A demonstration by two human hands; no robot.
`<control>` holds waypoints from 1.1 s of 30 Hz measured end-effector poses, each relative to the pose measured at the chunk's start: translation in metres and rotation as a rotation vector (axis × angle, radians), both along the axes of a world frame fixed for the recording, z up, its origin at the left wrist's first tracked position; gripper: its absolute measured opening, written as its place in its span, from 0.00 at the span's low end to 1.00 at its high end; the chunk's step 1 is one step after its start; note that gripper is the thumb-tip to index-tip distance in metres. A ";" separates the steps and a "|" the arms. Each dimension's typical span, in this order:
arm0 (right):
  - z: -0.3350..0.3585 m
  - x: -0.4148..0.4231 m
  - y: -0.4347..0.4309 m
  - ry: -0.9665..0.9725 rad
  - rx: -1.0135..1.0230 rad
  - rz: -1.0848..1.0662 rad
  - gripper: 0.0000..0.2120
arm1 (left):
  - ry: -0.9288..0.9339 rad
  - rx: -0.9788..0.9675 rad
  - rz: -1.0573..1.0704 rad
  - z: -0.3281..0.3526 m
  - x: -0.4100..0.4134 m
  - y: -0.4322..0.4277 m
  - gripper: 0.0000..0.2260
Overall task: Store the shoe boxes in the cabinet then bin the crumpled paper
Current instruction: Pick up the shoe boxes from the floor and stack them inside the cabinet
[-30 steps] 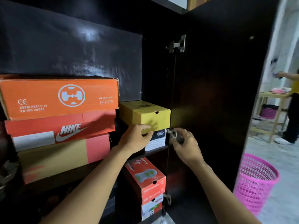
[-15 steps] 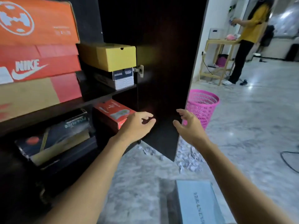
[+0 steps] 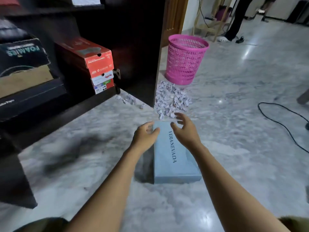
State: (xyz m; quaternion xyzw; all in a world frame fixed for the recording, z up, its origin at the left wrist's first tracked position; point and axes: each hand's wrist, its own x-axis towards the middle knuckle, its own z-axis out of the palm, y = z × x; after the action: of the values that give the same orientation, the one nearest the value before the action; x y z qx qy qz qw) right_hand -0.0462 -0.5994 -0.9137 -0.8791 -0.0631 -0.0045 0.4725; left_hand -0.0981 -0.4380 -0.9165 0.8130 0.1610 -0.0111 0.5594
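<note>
A light blue shoe box [image 3: 173,158] marked VERANEVADA lies flat on the marble floor in front of the cabinet. My left hand [image 3: 145,135] hovers at the box's far left corner, fingers apart and empty. My right hand [image 3: 185,129] hangs over the far end of the box, fingers spread, holding nothing. A heap of crumpled paper [image 3: 170,99] lies just beyond the box, beside the open cabinet door [image 3: 140,47]. A pink mesh bin [image 3: 185,59] stands behind the paper. Inside the cabinet, a red shoe box [image 3: 93,56] tops a small stack.
A dark box marked FOAMIES [image 3: 23,54] and a black box [image 3: 31,96] fill the cabinet's lower left. A black cable [image 3: 284,124] loops across the floor at right. A person's legs [image 3: 234,19] and a wooden stand [image 3: 215,17] are at the back.
My view has dropped from the upper shelves to the floor. Both hands left the yellow box and hinge, came down, and now hover over the blue box.
</note>
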 end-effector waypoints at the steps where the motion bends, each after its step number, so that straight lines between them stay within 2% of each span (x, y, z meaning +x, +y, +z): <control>1: -0.015 -0.007 -0.007 0.033 -0.016 -0.012 0.22 | 0.047 -0.001 -0.004 -0.016 -0.008 -0.010 0.21; 7: -0.086 -0.048 -0.045 0.181 -0.228 -0.084 0.25 | 0.191 0.095 0.003 -0.079 -0.052 -0.049 0.25; 11: -0.117 -0.067 -0.065 0.335 -0.406 -0.208 0.33 | 0.240 0.080 0.018 -0.100 -0.059 -0.058 0.25; 14: -0.130 -0.074 -0.069 0.400 -0.332 -0.192 0.38 | 0.256 0.044 0.003 -0.106 -0.064 -0.061 0.26; 19: -0.140 -0.082 -0.070 0.319 -0.114 -0.109 0.46 | 0.294 0.072 0.124 -0.115 -0.068 -0.045 0.34; 23: -0.151 -0.105 -0.071 0.275 0.083 -0.085 0.41 | 0.285 0.068 0.128 -0.123 -0.077 -0.032 0.32; 25: -0.151 -0.111 -0.070 0.249 0.179 -0.045 0.33 | 0.261 0.045 0.088 -0.126 -0.079 -0.030 0.38; 27: -0.152 -0.111 -0.070 0.206 0.257 0.015 0.34 | 0.254 -0.001 0.061 -0.129 -0.078 -0.027 0.47; 29: -0.153 -0.111 -0.071 0.198 0.264 0.059 0.38 | 0.260 -0.037 0.056 -0.130 -0.075 -0.025 0.50; 33: -0.155 -0.112 -0.071 0.229 0.207 0.044 0.43 | 0.268 -0.036 0.035 -0.130 -0.074 -0.023 0.50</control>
State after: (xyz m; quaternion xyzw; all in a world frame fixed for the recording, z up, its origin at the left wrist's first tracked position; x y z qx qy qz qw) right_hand -0.1580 -0.6704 -1.0683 -0.8188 -0.0273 0.0995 0.5647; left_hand -0.1721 -0.4607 -1.0462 0.7910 0.2485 -0.1127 0.5476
